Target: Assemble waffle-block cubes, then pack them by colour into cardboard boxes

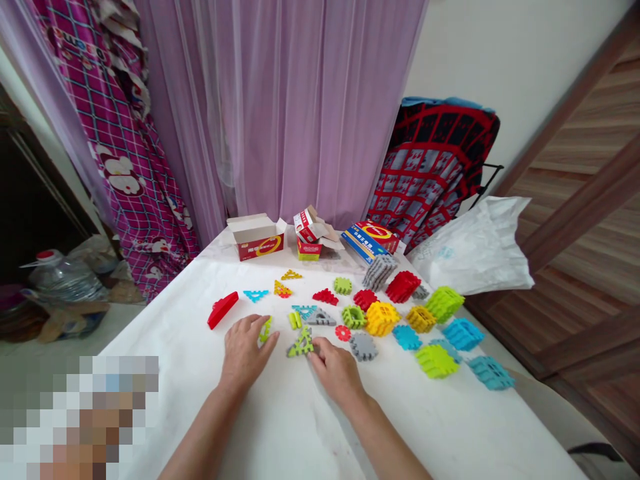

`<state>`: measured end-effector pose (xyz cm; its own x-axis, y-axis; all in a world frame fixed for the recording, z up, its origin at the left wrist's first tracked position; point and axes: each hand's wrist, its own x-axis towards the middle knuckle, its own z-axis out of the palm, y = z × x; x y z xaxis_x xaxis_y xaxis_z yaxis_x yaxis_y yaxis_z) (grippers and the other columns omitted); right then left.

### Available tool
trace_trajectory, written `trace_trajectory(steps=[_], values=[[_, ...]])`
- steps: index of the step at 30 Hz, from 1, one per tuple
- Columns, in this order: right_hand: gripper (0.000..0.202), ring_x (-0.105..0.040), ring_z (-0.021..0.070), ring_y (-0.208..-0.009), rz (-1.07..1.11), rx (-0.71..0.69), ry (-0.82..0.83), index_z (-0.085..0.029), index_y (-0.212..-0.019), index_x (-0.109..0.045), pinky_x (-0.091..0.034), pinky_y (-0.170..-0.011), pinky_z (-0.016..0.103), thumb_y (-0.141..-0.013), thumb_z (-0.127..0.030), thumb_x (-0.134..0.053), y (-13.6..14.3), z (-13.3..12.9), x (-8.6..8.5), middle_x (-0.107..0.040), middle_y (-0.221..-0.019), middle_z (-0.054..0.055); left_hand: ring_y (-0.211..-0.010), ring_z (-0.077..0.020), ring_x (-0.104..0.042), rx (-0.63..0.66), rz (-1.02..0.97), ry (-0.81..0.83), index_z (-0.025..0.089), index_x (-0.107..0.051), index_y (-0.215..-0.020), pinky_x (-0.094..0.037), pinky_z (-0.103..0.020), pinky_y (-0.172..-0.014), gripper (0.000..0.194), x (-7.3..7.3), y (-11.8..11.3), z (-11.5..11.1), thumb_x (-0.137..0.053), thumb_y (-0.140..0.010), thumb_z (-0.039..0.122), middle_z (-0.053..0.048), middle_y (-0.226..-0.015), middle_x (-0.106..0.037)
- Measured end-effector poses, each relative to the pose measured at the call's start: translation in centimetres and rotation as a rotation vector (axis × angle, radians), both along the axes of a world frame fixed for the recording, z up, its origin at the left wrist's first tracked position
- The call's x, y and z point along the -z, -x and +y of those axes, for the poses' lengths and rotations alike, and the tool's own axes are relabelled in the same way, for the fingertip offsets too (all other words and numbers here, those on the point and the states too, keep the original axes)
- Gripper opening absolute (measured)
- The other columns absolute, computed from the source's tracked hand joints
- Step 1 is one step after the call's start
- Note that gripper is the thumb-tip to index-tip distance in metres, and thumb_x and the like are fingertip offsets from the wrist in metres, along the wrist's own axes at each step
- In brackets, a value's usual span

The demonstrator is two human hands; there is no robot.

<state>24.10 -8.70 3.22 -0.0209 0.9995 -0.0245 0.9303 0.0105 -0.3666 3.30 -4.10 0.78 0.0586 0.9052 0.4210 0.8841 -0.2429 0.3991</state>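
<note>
My right hand pinches a light green triangular toothed building piece at its right corner, just above the white table. A grey edge shows under that piece. My left hand rests on the table to the left, thumb and index finger apart. Between them lies another light green triangular piece, partly hidden by the fingers. Just beyond my hands are two small lime pieces, a blue triangle, a grey triangle and a red round piece.
Stacks of square pieces, including yellow, blue and lime, spread across the right side. A red curved piece lies at left. Opened cartons stand at the back, with a white bag at right.
</note>
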Motion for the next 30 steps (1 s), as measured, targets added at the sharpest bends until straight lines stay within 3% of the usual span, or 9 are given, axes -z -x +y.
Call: trace_trajectory(steps=[4, 8, 14, 18, 23, 26, 30], values=[[0.025, -0.072, 0.0204, -0.085, -0.069, -0.07, -0.023, -0.024, -0.115, -0.065, -0.041, -0.068, 0.026, -0.093, -0.028, -0.054, 0.3, 0.3, -2.1, -0.077, -0.09, 0.004, -0.104, -0.0252, -0.063, 0.133, -0.068, -0.111, 0.024, -0.068, -0.111, -0.046, -0.043, -0.092, 0.036, -0.2, -0.4, -0.1, -0.051, -0.09, 0.048, -0.009, -0.112, -0.071], [0.021, -0.071, 0.0243, -0.091, -0.141, -0.069, 0.06, -0.022, -0.106, -0.069, -0.042, -0.069, 0.028, -0.088, -0.027, -0.058, -1.0, 0.6, -3.4, -0.077, -0.091, 0.007, -0.102, -0.0259, -0.065, 0.137, -0.073, -0.102, 0.025, -0.068, -0.11, -0.048, -0.045, -0.09, 0.034, 0.2, -0.2, 0.1, -0.052, -0.089, 0.047, -0.008, -0.111, -0.073], [0.02, -0.071, 0.0177, -0.08, 0.227, -0.127, -0.003, -0.021, -0.104, -0.067, -0.046, -0.072, 0.025, -0.085, -0.023, -0.06, -3.2, -0.1, -2.7, -0.077, -0.087, 0.002, -0.098, -0.0233, -0.068, 0.192, -0.154, -0.125, 0.027, -0.071, -0.105, -0.052, -0.041, -0.087, 0.028, -0.3, -0.7, -0.4, -0.053, -0.089, 0.041, -0.007, -0.104, -0.075], [0.019, -0.071, 0.018, -0.082, 0.398, -0.155, -0.074, -0.021, -0.1, -0.066, -0.048, -0.075, 0.026, -0.083, -0.025, -0.059, -2.9, -0.5, -2.6, -0.076, -0.093, 0.004, -0.09, -0.0179, -0.07, 0.351, -0.276, -0.077, 0.028, -0.071, -0.104, -0.056, -0.033, -0.083, 0.027, -1.6, -1.5, -1.2, -0.05, -0.092, 0.039, -0.004, -0.096, -0.076], [0.016, -0.067, 0.0158, -0.067, 0.459, -0.103, -0.075, -0.02, -0.091, -0.067, -0.047, -0.065, 0.024, -0.084, -0.028, -0.055, -2.3, -0.3, -3.1, -0.074, -0.076, 0.001, -0.094, -0.0176, -0.069, 0.521, -0.355, -0.008, 0.027, -0.071, -0.105, -0.055, -0.034, -0.088, 0.027, -2.6, -2.2, -2.1, -0.057, -0.088, 0.041, -0.005, -0.1, -0.076], [0.017, -0.065, 0.0143, -0.063, 0.447, -0.12, -0.038, -0.02, -0.086, -0.067, -0.045, -0.061, 0.023, -0.086, -0.029, -0.053, -2.3, 0.0, -3.3, -0.073, -0.073, -0.001, -0.086, -0.0181, -0.069, 0.47, -0.434, 0.052, 0.027, -0.074, -0.092, -0.054, -0.034, -0.082, 0.023, -2.6, -2.7, -2.2, -0.058, -0.085, 0.042, -0.005, -0.091, -0.077], [0.026, -0.065, 0.0149, -0.067, 0.36, -0.049, -0.209, -0.021, -0.086, -0.069, -0.046, -0.066, 0.024, -0.092, -0.031, -0.046, -2.4, 0.3, -3.0, -0.074, -0.076, 0.001, -0.064, -0.0152, -0.061, 0.175, -0.795, 0.331, 0.023, -0.072, -0.075, -0.049, -0.028, -0.062, 0.03, -2.3, -3.4, -2.0, -0.063, -0.074, 0.052, -0.002, -0.07, -0.071]])
